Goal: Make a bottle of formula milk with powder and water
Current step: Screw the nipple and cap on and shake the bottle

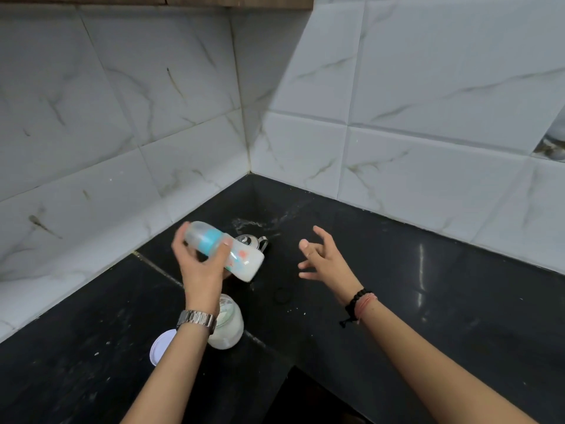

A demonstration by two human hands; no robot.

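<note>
Gripping baby bottle (227, 250) w/ left hand (200, 264), fingers (179, 240) curled round teal collar, milky base tilting past thumb. Hovering right hand (324, 260) over counter (428, 301), fingers spread, holding nothing.

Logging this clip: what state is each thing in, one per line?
Bottle: capped, tilted on its side in the air, milky inside.
Left hand: grips the bottle at its teal collar.
Right hand: open, fingers spread, holding nothing.
Jar: upright, lid off, white powder inside.
Lid: lying flat on the counter beside the jar.
Kettle: mostly hidden behind the bottle.
</note>
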